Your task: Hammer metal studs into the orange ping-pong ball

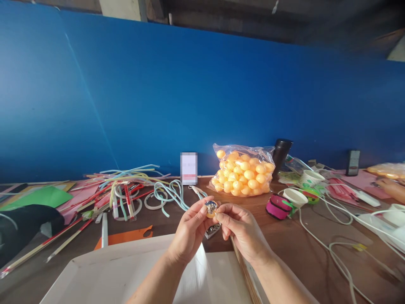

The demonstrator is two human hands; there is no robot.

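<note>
My left hand (190, 228) is closed in a pinch on a small round piece (210, 208), shiny silver on top and yellow-orange below. It is held up in front of me above the table. My right hand (242, 228) meets it at its right edge, thumb and forefinger pressed together; what lies between those fingertips is too small to make out. Just beneath the hands, partly hidden, sits a small tray (212, 230) of glinting bits. A clear bag (243, 171) full of orange balls stands behind the hands.
White cardboard (126, 270) lies in front of me. Bundled straws and tubes (126, 190) spread at left. A pink-and-black pouch (278, 206), paper cups (295, 197), white cables (335, 257) and a black bottle (281, 156) are at right. Another person's hand (392, 188) shows far right.
</note>
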